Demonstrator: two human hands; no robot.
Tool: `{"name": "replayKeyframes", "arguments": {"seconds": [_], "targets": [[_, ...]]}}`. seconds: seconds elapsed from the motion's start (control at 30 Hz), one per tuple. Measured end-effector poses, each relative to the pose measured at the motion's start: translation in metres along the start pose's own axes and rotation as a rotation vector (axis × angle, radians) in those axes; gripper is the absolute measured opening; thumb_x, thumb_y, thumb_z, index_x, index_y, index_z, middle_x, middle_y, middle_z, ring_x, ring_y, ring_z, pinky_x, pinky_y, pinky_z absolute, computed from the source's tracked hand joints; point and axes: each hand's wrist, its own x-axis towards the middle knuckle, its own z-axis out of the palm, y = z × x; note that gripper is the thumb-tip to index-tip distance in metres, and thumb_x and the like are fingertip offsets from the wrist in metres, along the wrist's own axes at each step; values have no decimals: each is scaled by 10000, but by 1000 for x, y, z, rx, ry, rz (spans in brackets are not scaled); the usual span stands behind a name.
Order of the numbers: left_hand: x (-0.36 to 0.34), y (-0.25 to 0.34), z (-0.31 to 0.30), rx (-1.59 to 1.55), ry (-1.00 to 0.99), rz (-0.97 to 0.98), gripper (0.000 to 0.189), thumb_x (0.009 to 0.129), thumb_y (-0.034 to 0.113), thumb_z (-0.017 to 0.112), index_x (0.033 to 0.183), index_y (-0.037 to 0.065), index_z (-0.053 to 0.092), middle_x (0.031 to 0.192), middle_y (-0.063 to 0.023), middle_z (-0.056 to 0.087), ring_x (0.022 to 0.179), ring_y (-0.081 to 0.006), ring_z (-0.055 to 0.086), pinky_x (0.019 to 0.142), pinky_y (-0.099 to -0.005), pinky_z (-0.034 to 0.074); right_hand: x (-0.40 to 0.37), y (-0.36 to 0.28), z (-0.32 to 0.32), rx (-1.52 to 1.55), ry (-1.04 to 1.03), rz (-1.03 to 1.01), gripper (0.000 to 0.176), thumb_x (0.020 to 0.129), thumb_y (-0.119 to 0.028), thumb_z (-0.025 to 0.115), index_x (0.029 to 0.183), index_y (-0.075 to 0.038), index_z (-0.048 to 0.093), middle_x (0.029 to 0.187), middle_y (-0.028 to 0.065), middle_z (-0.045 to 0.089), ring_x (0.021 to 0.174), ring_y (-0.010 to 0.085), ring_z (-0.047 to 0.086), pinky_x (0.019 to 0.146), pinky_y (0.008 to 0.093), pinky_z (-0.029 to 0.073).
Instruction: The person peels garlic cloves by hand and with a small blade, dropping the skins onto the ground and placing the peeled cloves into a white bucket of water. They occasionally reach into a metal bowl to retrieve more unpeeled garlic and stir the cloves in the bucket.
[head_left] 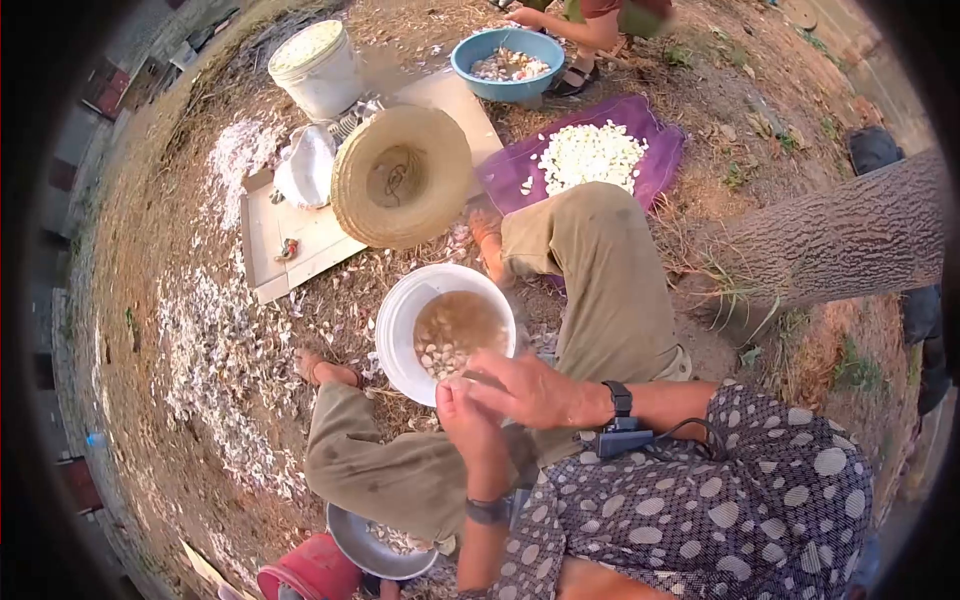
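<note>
My left hand point(472, 425) and my right hand point(520, 388) meet at the near rim of a white bucket point(392, 335), fingers pinched together. Whatever lies between the fingertips is too small and too covered to make out. Cloudy brownish water point(460, 315) fills part of the bucket, with pale garlic cloves point(440, 358) gathered at its near side. The bucket stands between my bent legs. A dark band point(488, 511) circles my left wrist, and a black watch point(619, 400) is on my right.
Peeled cloves point(595, 157) lie on a purple sack point(655, 150). A straw hat point(440, 150) rests on cardboard point(290, 262), near a full white bucket point(320, 80). Another person's arm point(570, 27) is by a blue basin point(508, 90). A metal bowl point(370, 555), red bucket point(315, 570) and tree trunk point(830, 235) are nearby.
</note>
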Motion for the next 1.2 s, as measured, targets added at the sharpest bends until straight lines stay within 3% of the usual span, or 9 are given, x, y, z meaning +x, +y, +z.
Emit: {"name": "replayKeyframes", "arguments": {"seconds": [0.17,0.23,0.33,0.4,0.53,0.73,0.9,1.1,1.2], "targets": [[-8,13,2,-116,-62,-218,227,1093,320,464,954,167,556,680,63,549,538,-40,474,433,-224,335,-1,26,9,-140,91,-218,263,973,-259,651,1135,-53,625,924,133,636,810,322,663,704,411,538],[-7,14,-23,-307,-224,-299,183,1085,244,416,1114,103,529,951,-10,570,826,-122,568,712,-301,473,-1,24,10,-83,94,-240,268,968,-260,657,1136,-54,625,915,115,631,824,315,664,695,399,540],[-10,21,-11,-225,-112,-361,227,1080,304,435,1091,104,543,870,-4,565,778,-127,547,685,-297,463,1,17,6,-33,105,-263,295,962,-272,664,1159,-55,625,920,109,638,799,312,675,654,384,544],[-12,23,-8,-120,-88,-362,306,1068,420,504,915,166,580,609,58,509,539,-83,433,487,-257,344,-1,17,4,-24,99,-224,308,961,-273,664,1176,-57,625,928,112,643,783,316,682,644,384,547],[-16,33,1,-125,-87,-381,263,1081,362,481,1008,127,575,662,32,527,568,-79,444,505,-260,350,-1,19,-3,-60,52,-224,378,952,-274,678,1259,-67,608,976,123,666,820,329,700,675,381,571],[0,13,1,116,-129,-39,157,1067,226,501,1033,88,566,786,35,561,600,-28,450,510,-205,355,3,13,-7,62,75,-132,372,981,-208,635,1315,-62,564,1081,155,692,915,337,725,751,398,590],[6,11,-10,20,-168,-111,136,1058,203,528,1040,75,570,811,41,560,625,-24,476,528,-184,385,7,19,-7,113,-27,-145,347,979,-157,644,1279,-7,559,1007,158,700,864,286,729,743,360,575],[13,-2,-11,78,-23,16,142,1046,192,552,1006,58,575,882,-3,618,751,-75,583,646,-229,491,18,20,3,150,-69,-153,319,989,-174,617,1251,-2,557,971,158,691,832,284,712,737,371,557],[18,-3,-10,63,-35,65,182,1039,216,573,985,43,595,864,9,602,750,-59,552,629,-220,463,23,17,1,234,-147,-46,309,1002,-187,594,1236,9,547,959,162,682,831,281,696,750,373,551]]}}
